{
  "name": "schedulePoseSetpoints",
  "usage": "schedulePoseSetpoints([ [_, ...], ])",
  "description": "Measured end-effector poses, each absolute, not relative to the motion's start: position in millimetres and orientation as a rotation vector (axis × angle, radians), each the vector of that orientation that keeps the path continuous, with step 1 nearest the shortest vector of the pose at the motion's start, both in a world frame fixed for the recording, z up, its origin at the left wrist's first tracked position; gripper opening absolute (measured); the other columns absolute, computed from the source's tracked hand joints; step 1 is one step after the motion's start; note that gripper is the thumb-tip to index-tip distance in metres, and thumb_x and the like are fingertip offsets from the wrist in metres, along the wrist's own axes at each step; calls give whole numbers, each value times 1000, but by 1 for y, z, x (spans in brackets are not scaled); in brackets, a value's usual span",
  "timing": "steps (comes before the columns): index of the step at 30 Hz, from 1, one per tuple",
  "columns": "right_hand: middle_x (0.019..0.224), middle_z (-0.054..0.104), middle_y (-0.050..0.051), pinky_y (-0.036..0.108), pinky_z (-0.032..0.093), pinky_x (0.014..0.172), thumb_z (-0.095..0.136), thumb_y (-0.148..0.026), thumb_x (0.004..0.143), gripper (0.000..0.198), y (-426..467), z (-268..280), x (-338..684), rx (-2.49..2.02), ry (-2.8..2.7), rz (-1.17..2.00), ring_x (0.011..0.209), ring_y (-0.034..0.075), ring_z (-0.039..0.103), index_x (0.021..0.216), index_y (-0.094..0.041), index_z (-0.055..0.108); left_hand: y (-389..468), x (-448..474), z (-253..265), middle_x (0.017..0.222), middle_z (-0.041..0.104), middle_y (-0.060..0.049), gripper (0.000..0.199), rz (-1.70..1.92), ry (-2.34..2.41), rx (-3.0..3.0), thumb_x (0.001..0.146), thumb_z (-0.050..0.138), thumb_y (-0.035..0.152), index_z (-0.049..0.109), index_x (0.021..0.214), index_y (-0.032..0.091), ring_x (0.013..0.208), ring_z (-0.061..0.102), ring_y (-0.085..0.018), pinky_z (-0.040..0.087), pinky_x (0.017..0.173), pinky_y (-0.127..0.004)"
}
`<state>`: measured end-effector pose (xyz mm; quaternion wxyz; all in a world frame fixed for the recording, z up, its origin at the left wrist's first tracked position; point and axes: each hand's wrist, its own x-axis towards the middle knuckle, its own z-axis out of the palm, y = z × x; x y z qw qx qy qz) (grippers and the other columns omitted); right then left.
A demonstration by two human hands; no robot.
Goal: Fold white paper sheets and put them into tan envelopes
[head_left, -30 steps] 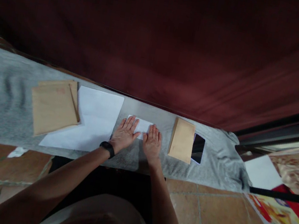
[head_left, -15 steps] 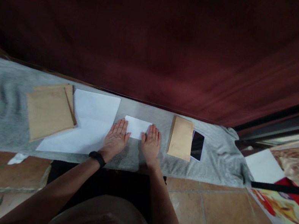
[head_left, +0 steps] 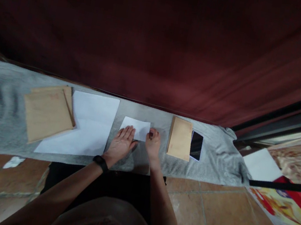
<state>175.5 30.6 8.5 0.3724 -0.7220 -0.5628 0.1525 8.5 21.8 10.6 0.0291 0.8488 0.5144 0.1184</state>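
Note:
A small white sheet of folded paper (head_left: pixel 142 127) lies on the grey cloth in front of me. My left hand (head_left: pixel 121 143) rests flat on the paper's lower left part, fingers stretched out and together, with a dark band on the wrist. At the paper's right edge, my right hand (head_left: pixel 152 144) has its fingers curled in and pinches the lower right corner. The fingertips partly hide that corner. Left of my left hand are larger white sheets (head_left: pixel 92 125), and right of my right hand lies a stack of brown envelopes (head_left: pixel 181 138).
More brown envelopes (head_left: pixel 47 113) overlap the white sheets at left, with a thin brown stick-like item (head_left: pixel 68 107) on them. A phone (head_left: pixel 196 145) sits beside the right stack. The grey cloth (head_left: pixel 218 159) covers a narrow surface against a dark red panel (head_left: pixel 161 52).
My right hand has gone from lying flat to curled fingers at the paper's right edge. My left hand has slid slightly right, further onto the paper.

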Motion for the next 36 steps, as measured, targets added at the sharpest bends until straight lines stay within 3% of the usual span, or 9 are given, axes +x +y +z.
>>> schedulePoseSetpoints([
  [4,111,73,11,27,55,83,32,-19,98,41,28,14,172,-1778,-1448,470,94,18,70,124,-12,63,21,18,19,156,46,-19,62,376,1644,2569,101,38,42,41,152,7,144,44,-33,34,118,-47],
  [8,120,73,9,28,54,93,33,-23,99,42,23,28,162,-1625,-1471,645,107,18,69,126,-16,64,26,26,30,152,51,-21,60,356,1723,2532,100,38,35,40,152,5,134,53,-34,41,110,-46],
  [12,115,75,5,31,54,96,41,-23,97,36,20,35,153,-1554,-1431,798,106,19,69,118,-22,70,31,27,35,146,55,-23,65,309,1734,2538,97,45,38,38,153,5,132,53,-35,44,104,-47],
  [20,107,75,7,35,54,97,49,-27,87,29,17,25,153,-1471,-1013,805,101,21,69,104,-20,71,34,40,42,134,61,-27,59,176,1708,2637,95,53,35,49,142,0,124,56,-37,45,100,-47],
  [23,108,75,7,36,54,98,48,-29,87,29,15,27,157,-1475,-966,789,103,21,68,104,-21,70,35,45,49,121,68,-23,46,302,1656,2591,95,49,25,57,135,4,116,62,-35,48,96,-45],
  [27,121,70,10,35,54,96,46,-32,90,36,7,30,169,-1486,-905,697,108,21,66,118,-19,64,35,43,66,90,73,-14,29,855,1587,2054,99,44,27,69,100,14,91,69,-27,52,82,-37],
  [30,127,67,10,34,53,96,39,-40,96,42,1,30,176,-1545,-910,666,112,20,64,127,-19,59,32,41,77,74,69,-6,33,1286,1323,1284,99,49,41,64,81,18,72,67,-19,54,70,-30],
  [32,133,64,10,33,54,95,36,-44,98,46,-2,28,177,-1554,-879,695,115,20,64,133,-21,54,28,42,77,67,65,1,29,1409,1111,813,93,61,43,60,76,19,66,65,-14,58,73,-30],
  [36,129,64,12,32,59,80,44,-48,96,49,-2,21,175,-1467,-744,845,107,21,67,137,-22,49,15,44,60,54,57,9,33,1360,983,318,81,77,29,51,63,19,57,63,-9,60,88,-36],
])
